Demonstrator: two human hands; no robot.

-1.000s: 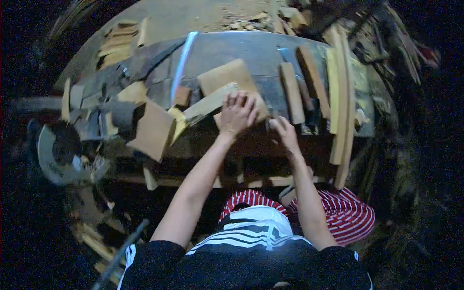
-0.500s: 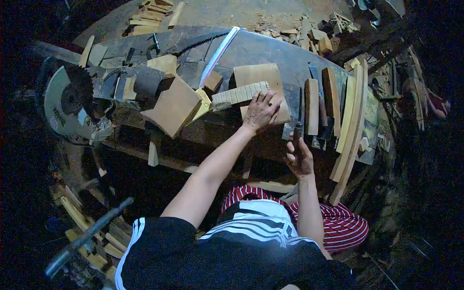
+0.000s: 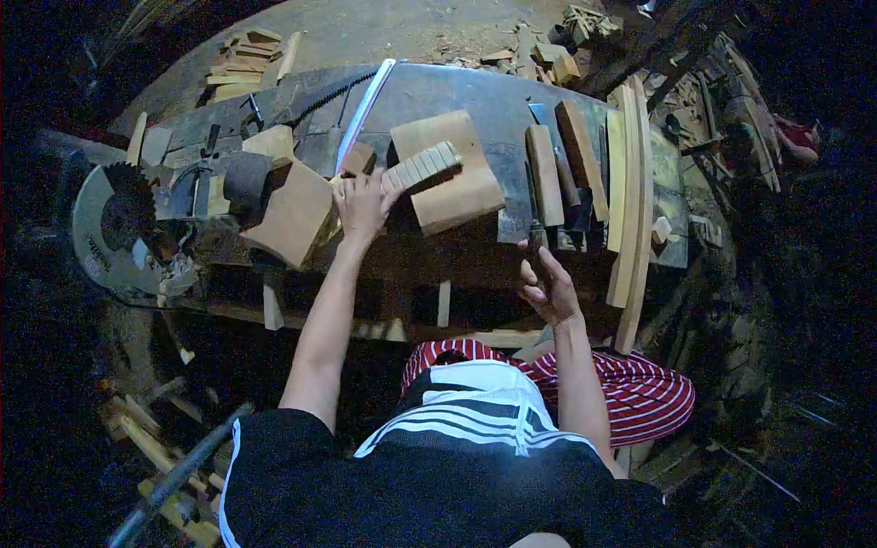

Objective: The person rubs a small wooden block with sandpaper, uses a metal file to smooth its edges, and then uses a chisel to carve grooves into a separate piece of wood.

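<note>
My left hand rests over the left end of a slotted wooden strip, beside the yellow stock of a try square with a long pale blade. Its thumb and fingers are apart; what lies under the fingertips is hidden. The strip lies across a curved wooden block. At the bench's front edge my right hand has its fingers curled round the dark handle of a slim chisel-like tool, pointing away from me.
A large wooden block lies left of my left hand, near a circular saw. A toothed saw blade lies behind. Wooden-bodied tools and long curved boards line the right end of the bench.
My left hand has moved left along the slotted strip, from its right part to its left end. My right hand stays at the dark handle. The whole view has shifted.
</note>
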